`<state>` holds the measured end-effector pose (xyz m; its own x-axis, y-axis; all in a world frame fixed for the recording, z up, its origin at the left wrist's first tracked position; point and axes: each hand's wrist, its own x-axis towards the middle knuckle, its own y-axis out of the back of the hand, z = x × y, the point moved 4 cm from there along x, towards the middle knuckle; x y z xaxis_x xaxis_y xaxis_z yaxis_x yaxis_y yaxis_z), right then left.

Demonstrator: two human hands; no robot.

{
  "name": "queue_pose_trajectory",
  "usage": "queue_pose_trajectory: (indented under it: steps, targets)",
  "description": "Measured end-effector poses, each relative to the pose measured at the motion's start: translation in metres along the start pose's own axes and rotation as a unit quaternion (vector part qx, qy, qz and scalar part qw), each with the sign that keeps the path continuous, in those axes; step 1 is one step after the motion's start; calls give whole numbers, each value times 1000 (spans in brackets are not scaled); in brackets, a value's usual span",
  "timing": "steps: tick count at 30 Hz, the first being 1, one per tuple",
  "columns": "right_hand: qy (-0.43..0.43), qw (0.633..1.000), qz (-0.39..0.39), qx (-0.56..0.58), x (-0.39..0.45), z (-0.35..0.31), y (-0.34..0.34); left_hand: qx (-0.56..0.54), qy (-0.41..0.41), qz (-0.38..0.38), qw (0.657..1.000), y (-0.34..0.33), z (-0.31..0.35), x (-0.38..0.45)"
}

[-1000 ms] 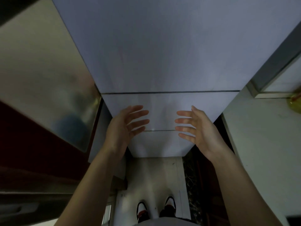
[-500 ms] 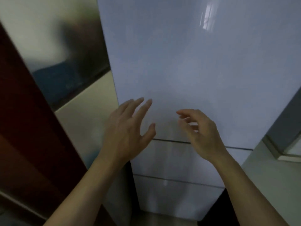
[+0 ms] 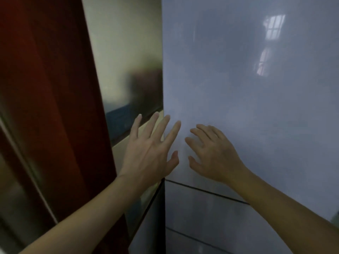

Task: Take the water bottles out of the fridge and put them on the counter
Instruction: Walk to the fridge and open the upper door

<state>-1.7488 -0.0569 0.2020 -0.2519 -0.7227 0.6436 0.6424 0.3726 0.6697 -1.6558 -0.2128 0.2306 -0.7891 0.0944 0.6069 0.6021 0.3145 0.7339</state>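
Observation:
A tall pale blue-grey fridge (image 3: 256, 107) fills the right of the head view, its glossy upper door closed and two lower drawer fronts below it. My left hand (image 3: 148, 149) is raised with fingers spread at the door's left edge, holding nothing. My right hand (image 3: 214, 153) hovers in front of the door beside it, fingers loosely bent and empty. No water bottles are visible; the fridge interior is hidden. No counter is in view.
The fridge's metallic side panel (image 3: 126, 61) runs along the left of the door. A dark red door or cabinet (image 3: 45, 107) stands further left. Window reflections show high on the fridge door.
My view has swung up and left from the floor and lower drawers to the upper door. Both hands have risen and come close together near the door's left edge.

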Motion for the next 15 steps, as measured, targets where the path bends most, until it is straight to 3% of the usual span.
queue_pose_trajectory:
  steps: [9,15]
  targets:
    - [146,983,-41,-99,53,6,-31,95,-2,-65,993,9,-37,-21]
    - [185,970,-61,-145,82,4,-51,110,-7,-57,992,12,-56,-37]
